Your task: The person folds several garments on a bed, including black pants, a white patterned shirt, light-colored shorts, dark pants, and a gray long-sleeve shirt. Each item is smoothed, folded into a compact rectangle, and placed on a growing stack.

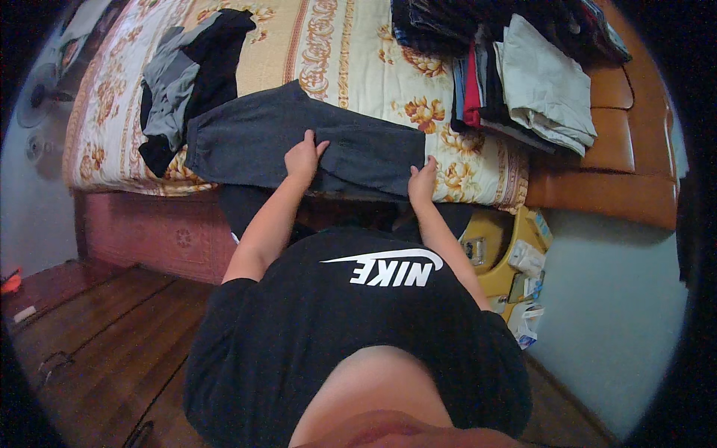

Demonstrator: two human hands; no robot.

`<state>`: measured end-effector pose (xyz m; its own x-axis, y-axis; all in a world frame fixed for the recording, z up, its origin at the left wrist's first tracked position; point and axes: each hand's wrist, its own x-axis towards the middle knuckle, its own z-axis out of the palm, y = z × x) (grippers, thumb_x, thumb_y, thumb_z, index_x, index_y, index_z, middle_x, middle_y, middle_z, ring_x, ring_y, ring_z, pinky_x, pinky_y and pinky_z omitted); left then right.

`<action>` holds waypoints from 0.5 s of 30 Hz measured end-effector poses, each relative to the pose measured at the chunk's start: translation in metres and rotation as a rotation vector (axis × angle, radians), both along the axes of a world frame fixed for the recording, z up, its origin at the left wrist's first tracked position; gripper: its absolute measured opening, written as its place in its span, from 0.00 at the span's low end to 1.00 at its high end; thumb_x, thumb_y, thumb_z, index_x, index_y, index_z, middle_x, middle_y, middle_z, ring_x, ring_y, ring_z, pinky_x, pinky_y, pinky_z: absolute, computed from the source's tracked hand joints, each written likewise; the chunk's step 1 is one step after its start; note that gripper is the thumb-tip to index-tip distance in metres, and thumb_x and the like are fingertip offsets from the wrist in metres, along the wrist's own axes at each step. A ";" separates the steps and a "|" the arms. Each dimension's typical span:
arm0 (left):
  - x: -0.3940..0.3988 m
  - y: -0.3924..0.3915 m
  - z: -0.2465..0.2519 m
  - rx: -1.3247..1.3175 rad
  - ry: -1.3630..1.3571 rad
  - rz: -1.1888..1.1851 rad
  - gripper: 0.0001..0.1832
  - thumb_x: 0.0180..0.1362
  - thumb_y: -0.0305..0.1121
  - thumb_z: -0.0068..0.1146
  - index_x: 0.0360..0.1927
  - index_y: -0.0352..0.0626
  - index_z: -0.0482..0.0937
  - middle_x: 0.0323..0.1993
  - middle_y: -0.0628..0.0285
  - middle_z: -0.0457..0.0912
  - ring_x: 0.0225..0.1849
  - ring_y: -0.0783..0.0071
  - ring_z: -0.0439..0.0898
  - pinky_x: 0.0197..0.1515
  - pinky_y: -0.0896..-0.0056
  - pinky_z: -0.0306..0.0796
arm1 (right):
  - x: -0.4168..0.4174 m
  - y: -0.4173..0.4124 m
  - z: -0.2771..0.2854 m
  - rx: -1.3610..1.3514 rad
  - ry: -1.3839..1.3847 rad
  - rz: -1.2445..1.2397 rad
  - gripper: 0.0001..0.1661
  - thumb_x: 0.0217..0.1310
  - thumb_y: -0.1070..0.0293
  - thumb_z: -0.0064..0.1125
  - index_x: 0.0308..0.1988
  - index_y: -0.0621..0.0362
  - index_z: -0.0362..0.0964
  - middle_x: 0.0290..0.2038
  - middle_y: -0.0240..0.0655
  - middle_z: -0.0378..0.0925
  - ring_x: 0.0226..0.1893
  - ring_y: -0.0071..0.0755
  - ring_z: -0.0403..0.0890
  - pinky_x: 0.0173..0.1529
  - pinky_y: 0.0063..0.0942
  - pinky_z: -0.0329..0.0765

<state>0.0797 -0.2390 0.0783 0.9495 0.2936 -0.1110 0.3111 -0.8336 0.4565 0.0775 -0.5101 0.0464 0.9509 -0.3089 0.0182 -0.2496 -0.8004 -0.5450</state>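
Observation:
Before me on the bed lies a dark grey garment (252, 140), seemingly trousers or shorts folded lengthwise, spread from left to right. My left hand (302, 159) pinches its near side around the middle, thumb and forefinger on the fabric. At the right end, my right hand (423, 182) grips the near corner of the garment's straight edge. The near edge hangs slightly over the side of the bed. Just left of it, a grey and black garment (179, 84) lies crumpled, touching or almost touching it.
A floral bedspread (330, 50) covers the bed. Folded clothes (476, 95) with white cloth (543, 84) on top are stacked at right, by a brown padded headboard (608, 134). Dark clothes (437, 25) lie behind. A yellow bedside unit (498, 285) holds small items. Left stands a fan (42, 101).

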 end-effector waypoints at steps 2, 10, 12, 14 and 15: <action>-0.011 0.016 -0.005 0.075 -0.053 0.032 0.19 0.52 0.48 0.50 0.40 0.45 0.67 0.25 0.50 0.78 0.29 0.51 0.77 0.29 0.55 0.69 | -0.005 0.017 0.022 -0.198 -0.118 0.096 0.29 0.48 0.68 0.57 0.51 0.58 0.58 0.49 0.44 0.63 0.52 0.48 0.64 0.52 0.41 0.63; -0.065 0.155 -0.041 -0.457 -0.477 1.114 0.45 0.40 0.37 0.66 0.57 0.38 0.49 0.55 0.46 0.56 0.52 0.53 0.63 0.52 0.56 0.61 | -0.006 0.101 0.034 -0.395 -0.032 1.133 0.41 0.48 0.58 0.56 0.61 0.38 0.47 0.64 0.32 0.41 0.63 0.46 0.44 0.57 0.63 0.50; -0.069 0.204 -0.065 -0.927 -0.576 1.116 0.45 0.42 0.39 0.66 0.58 0.39 0.48 0.57 0.47 0.55 0.54 0.54 0.62 0.53 0.51 0.61 | -0.002 0.121 0.037 -0.410 0.035 1.157 0.41 0.49 0.57 0.55 0.61 0.38 0.45 0.64 0.32 0.40 0.63 0.47 0.43 0.57 0.63 0.50; -0.068 0.232 -0.070 -1.218 -0.568 1.100 0.40 0.44 0.39 0.64 0.57 0.39 0.53 0.57 0.49 0.58 0.55 0.54 0.63 0.52 0.47 0.61 | 0.001 0.133 0.033 -0.406 0.112 1.120 0.42 0.50 0.55 0.54 0.62 0.37 0.43 0.65 0.30 0.39 0.64 0.46 0.43 0.57 0.64 0.48; -0.067 0.243 -0.069 -1.368 -0.557 1.100 0.37 0.46 0.39 0.63 0.56 0.39 0.56 0.56 0.49 0.60 0.55 0.54 0.63 0.51 0.46 0.62 | 0.002 0.134 0.031 -0.413 0.111 1.134 0.42 0.50 0.55 0.54 0.62 0.37 0.43 0.65 0.30 0.39 0.64 0.46 0.43 0.57 0.63 0.48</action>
